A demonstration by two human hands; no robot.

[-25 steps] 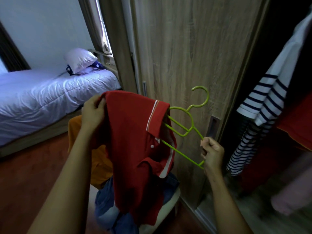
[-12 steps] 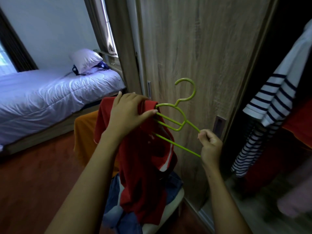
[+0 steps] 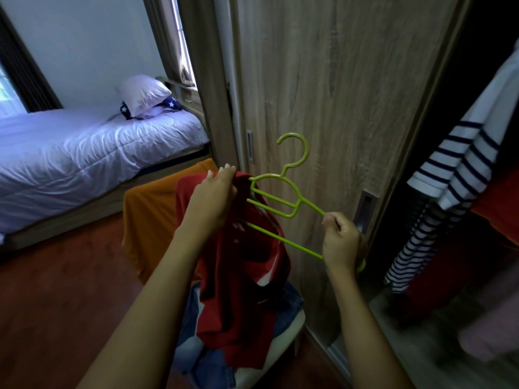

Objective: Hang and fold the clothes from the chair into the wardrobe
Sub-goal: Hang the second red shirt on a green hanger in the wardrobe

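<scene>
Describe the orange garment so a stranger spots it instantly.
Start at the bed; a clothes-heaped chair stands between it and the wardrobe door. The orange garment drapes over the chair's back, behind the held red shirt, the only plain orange piece.

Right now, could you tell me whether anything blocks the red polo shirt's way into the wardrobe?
Nothing visible does. The sliding door stands behind the red polo shirt and green hanger; the wardrobe opening to their right is open, with a striped shirt hanging inside.
</scene>
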